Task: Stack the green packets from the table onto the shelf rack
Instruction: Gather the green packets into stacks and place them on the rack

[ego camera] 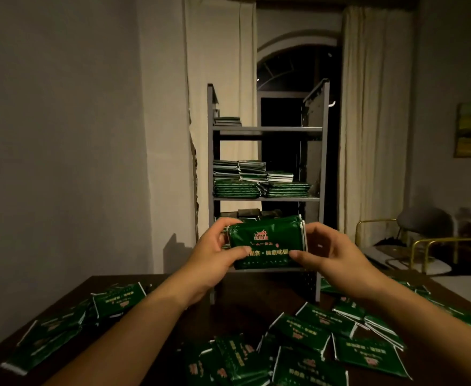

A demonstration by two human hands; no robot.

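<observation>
A small bundle of green packets (266, 239) is raised in front of the grey shelf rack (324, 168), level with its lowest shelf. My left hand (215, 256) grips the bundle's left side, thumb on the front face. My right hand (331, 257) holds its right side, thumb pressed on the lower front. Stacks of green packets (259, 181) fill the middle shelf, and a short stack (227, 121) lies on the top shelf's left. Several loose green packets (312, 349) are scattered over the dark table (237, 310). The lowest shelf is mostly hidden behind the bundle.
The rack stands at the table's far edge, in front of a dark arched window with pale curtains (373, 121). A chair with a brass frame (423, 240) sits to the right. A white wall (61, 135) runs along the left.
</observation>
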